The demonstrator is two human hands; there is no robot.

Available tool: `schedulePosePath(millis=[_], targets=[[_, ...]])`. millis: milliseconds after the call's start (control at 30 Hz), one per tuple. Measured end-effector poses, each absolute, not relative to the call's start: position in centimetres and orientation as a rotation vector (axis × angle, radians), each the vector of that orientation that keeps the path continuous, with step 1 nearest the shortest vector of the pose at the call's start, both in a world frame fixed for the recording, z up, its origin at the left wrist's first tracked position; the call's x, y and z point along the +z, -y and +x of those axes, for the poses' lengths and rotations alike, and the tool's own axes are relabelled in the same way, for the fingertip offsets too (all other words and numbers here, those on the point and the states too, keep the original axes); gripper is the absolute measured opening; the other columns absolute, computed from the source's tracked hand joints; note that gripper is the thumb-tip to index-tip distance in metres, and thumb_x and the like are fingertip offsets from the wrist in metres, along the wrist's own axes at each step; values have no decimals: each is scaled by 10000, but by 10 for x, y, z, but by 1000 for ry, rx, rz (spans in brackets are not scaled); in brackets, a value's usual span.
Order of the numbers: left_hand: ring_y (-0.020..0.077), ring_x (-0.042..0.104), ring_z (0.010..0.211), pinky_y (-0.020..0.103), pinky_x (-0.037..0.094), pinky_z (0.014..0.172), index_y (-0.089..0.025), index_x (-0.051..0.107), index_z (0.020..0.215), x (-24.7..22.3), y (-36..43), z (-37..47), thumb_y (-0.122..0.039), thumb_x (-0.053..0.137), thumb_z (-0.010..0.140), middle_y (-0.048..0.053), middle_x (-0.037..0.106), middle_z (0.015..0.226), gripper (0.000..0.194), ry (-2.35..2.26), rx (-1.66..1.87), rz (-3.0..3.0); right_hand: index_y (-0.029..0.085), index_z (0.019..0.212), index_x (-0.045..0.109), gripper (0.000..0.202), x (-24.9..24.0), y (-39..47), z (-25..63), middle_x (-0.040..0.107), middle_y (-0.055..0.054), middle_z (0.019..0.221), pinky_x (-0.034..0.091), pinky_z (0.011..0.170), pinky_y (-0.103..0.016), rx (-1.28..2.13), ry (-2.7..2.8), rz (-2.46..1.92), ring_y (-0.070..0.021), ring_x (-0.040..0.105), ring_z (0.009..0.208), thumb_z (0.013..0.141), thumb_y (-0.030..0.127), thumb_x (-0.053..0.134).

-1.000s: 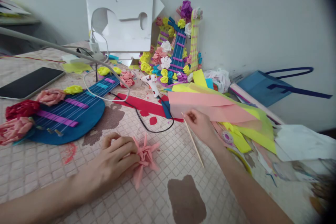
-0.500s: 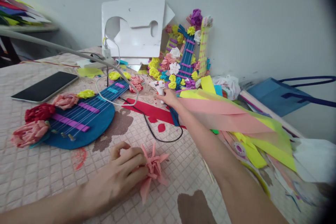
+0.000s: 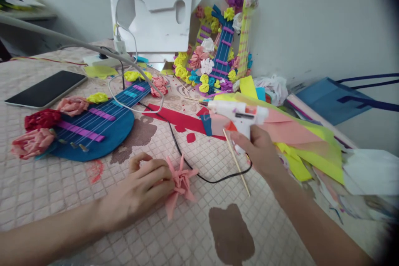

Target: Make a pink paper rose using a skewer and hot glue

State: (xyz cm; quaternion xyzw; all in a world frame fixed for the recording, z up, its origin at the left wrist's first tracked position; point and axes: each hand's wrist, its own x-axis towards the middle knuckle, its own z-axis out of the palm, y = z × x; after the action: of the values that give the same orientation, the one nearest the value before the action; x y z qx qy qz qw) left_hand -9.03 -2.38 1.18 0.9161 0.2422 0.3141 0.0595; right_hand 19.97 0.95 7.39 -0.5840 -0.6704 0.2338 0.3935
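A pale wall [image 3: 311, 20] rises behind a counter [image 3: 174, 245] covered in a diamond-patterned cloth with brown patches. Against the wall stand a white cutout board [image 3: 162, 29] and flower-covered toy guitars [image 3: 222, 50]. The left hand [image 3: 149, 181] lies at the left side of a pink crepe-paper flower [image 3: 181, 181] on the counter, fingers curled and touching it; whether its grip pinches the paper, I cannot tell. The right hand [image 3: 262, 145] has its grip clenched around the handle of a white glue gun [image 3: 241, 114], nozzle pointing left. Its black cord [image 3: 212, 182] loops across a thin wooden stick [image 3: 236, 160]. A blue toy guitar [image 3: 112, 133] lies to the left, near a dark-screened phone [image 3: 46, 89]; pink crepe paper [image 3: 293, 126] spreads behind the right hand.
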Motion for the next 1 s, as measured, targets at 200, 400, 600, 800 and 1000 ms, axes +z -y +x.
schedulePosePath(millis=[200, 400, 600, 800, 1000], targets=[[142, 525, 940, 312, 307, 870, -188, 624, 940, 18, 24, -97, -161, 222, 1013, -1, 658, 856, 409, -613, 989, 2900, 227, 963, 609, 218, 64, 24, 222, 642, -26, 853, 478, 621, -275, 851, 2017, -1345, -192, 598, 762, 792, 361, 627], [140, 527, 937, 311, 304, 879, -181, 623, 920, 14, 22, -103, -125, 242, 1005, -6, 667, 872, 395, -570, 1009, 3031, 202, 763, 480, 170, 71, 28, 210, 463, 26, 707, 361, 521, -233, 1061, 2310, -1175, -108, 455, 588, 807, 308, 606], [147, 525, 927, 349, 266, 904, -189, 617, 897, 12, 22, -102, -133, 274, 1004, -10, 667, 864, 364, -561, 1063, 3041, 199, 773, 453, 130, 68, 36, 201, 490, 21, 753, 343, 600, -249, 1139, 2476, -1083, -115, 469, 678, 832, 225, 565], [143, 535, 938, 345, 279, 909, -197, 616, 902, 17, 22, -103, -128, 284, 998, -12, 672, 900, 352, -554, 1044, 3066, 205, 807, 461, 91, 67, 42, 200, 505, 25, 757, 336, 600, -246, 1137, 2499, -1068, -113, 469, 680, 820, 180, 548], [158, 537, 968, 372, 284, 915, -212, 624, 932, 10, 23, -105, -124, 315, 984, -4, 668, 932, 326, -591, 989, 3068, 210, 827, 459, 81, 68, 43, 199, 503, 19, 767, 344, 603, -254, 1121, 2529, -1090, -122, 478, 681, 818, 188, 537]])
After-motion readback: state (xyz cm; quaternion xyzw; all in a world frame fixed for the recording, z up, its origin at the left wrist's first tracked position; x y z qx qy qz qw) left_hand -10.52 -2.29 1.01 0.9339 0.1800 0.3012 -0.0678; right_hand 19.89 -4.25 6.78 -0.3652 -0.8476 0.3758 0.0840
